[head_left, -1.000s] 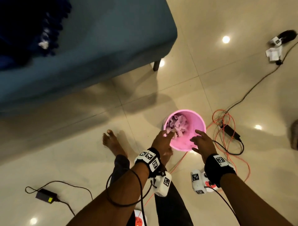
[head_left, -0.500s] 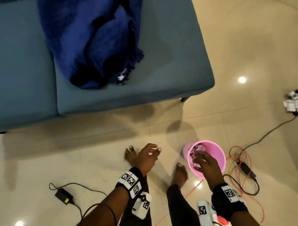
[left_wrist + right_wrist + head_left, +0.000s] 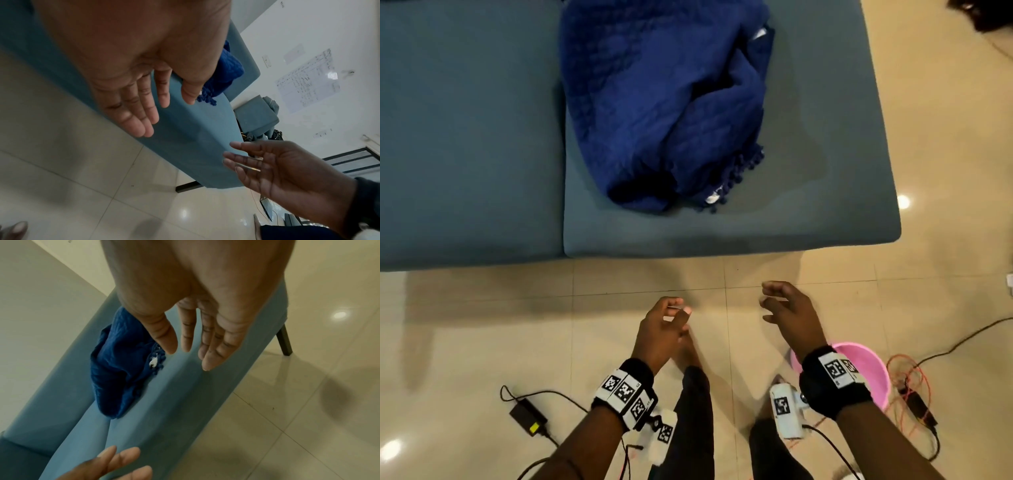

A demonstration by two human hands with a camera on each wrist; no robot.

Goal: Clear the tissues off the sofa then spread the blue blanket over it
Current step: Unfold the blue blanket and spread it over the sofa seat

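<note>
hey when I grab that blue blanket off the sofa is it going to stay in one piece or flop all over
Probably floppy: the blanket lies crumpled in soft folds on the sofa, so it should sag and trail from wherever you grip it. Its tasselled fringe will likely dangle. It looks thick and quilted, so perhaps fairly weighty; two hands seem wise.

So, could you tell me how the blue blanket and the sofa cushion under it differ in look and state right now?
The blue blanket is deep navy, while the sofa cushion is a paler grey-blue. The blanket lies bunched in folds, while the cushion lies flat and smooth. The blanket has a tasselled fringe along one edge; the cushion's edge is plain and rounded. Both are blue fabric, and neither hand touches either: the left hand and right hand hover empty over the floor.
</note>
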